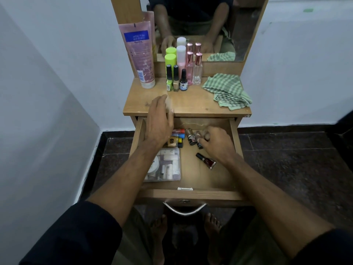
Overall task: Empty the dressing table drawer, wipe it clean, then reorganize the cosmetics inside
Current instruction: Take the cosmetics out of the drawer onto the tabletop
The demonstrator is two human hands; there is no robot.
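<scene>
Cosmetics are half out of the drawer [186, 194]: along the table [137, 108] stand a pink tube [140, 56] at the far left, then small polish bottles [175, 78] and tall spray bottles [183, 60], with a green checked cloth [227, 90] folded at the right. The left hand [159, 121] hangs above the drawer's back left corner, fingers straight and slack, its grip wide and holding nothing. Beneath its wrist lies a clear plastic case [166, 165] of small items, and beside that a cluster of little coloured tubes [178, 137]. Further right, the right hand [215, 143] curls over a few small bottles [193, 136] near the back wall; its grip looks narrow, seemingly pinching one, though blur hides the fingertips. A dark red polish bottle [206, 161] lies loose on its side just in front.

I judge emptying is the step in hand. Lifting each bottle straight up clears the table's overhanging lip best. Open room for setting down is the table's bare middle and front; the back row is crowded, so tipping neighbours is the risk.
</scene>
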